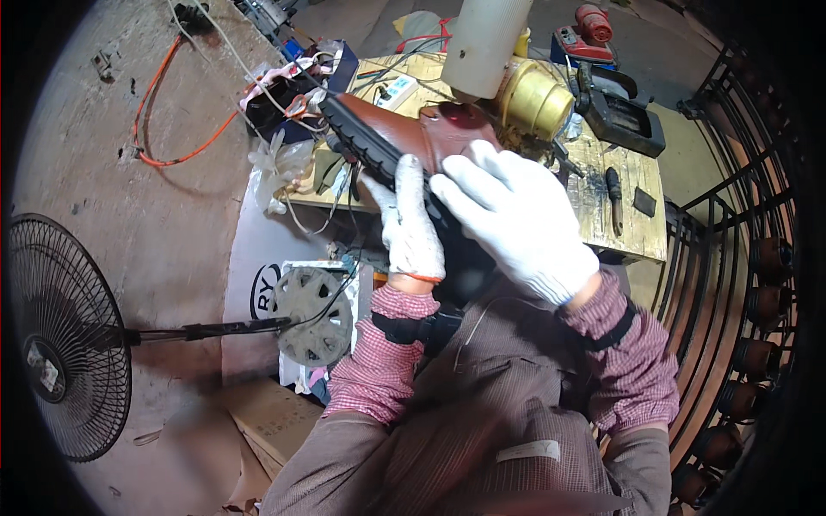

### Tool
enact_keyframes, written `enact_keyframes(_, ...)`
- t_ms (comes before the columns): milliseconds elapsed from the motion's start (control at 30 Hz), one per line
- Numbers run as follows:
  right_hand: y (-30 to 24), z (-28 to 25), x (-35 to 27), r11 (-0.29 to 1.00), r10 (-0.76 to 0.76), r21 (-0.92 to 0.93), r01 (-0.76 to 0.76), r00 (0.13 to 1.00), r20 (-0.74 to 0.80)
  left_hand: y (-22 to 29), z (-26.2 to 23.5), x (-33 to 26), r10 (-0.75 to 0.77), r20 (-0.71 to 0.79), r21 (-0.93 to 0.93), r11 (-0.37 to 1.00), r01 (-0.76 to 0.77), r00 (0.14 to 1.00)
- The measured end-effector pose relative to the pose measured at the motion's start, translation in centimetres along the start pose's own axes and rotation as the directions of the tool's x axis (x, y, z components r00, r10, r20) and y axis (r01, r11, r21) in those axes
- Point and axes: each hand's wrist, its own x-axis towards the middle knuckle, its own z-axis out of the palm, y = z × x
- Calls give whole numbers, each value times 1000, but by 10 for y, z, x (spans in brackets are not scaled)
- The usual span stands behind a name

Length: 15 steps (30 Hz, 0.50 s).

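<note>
Steadily, my gloved left grip (pixel 415 225) holds a brown boot (pixel 387 122) by its black sole, at upper centre of the frame. My gloved right grip (pixel 527 222) lies against it; whether that clasps, I cannot tell. A dark-handled tool (pixel 614 198) rests on the yellowish surface (pixel 641 234), right of centre.

right hand (pixel 520 215) is blocking part of the brown boot (pixel 391 125), white cylinder (pixel 489 43) beyond it cut off up top

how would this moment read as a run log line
left hand: gloved, holding boot near sole | right hand: gloved, over boot, grip unclear | boot: brown, black sole, tilted | near: wooden table, tool on it
</note>
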Motion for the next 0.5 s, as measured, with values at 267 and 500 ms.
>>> enact_keyframes(267, -24, -24, -101, 932, -201, 307, -191, 432, 879, -7, -27, 28, -61, -109, -102, 993, 50, 992)
enact_keyframes(500, -40, -73, -174, 674, 584, 286, -681, 729, 357, -16, -16, -18, -241, 27, 95, 967, 238, 970)
